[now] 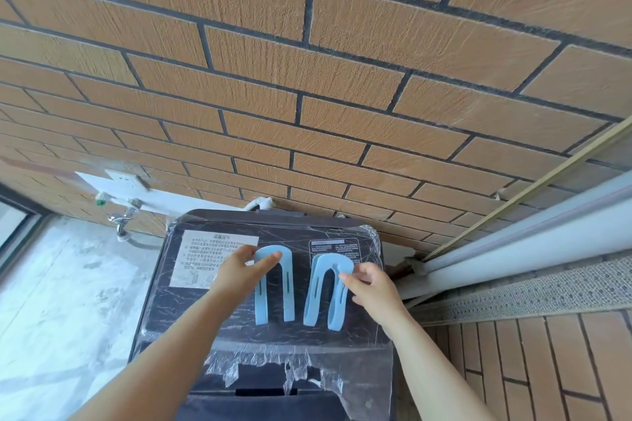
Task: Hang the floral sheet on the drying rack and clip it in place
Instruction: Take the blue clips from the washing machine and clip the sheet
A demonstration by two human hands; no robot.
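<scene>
Since neither the floral sheet nor the drying rack is showing anywhere in view, stage: the person is judged to be gathering clips, with hanging and clipping not yet done.
Clips: two pale blue U-shaped clips are lying side by side on the washing machine lid, arches toward the brick wall, legs pointing back at the person. The left clip is lying flat and the right clip is sitting slightly askew.
Why there: the flat lid is probably serving as a shelf, keeping both clips within reach at once.
Left hand: the grip is apart, with the index finger lying straight across the left clip's arch and the thumb just beside its outer edge, seemingly setting up a pinch.
Right hand: its fingertips are touching the right clip's outer leg near the arch. Whether the grip is clamping it or only touching cannot be told.
Clips relative to grips: both are lying between the two hands, each arch at its own hand's fingertips.
Surroundings: torn plastic film is covering the lid, and a tap is sticking out from the wall at the left.
Next need: each hand will likely be needing a firm pinch on an arch before lifting.
</scene>
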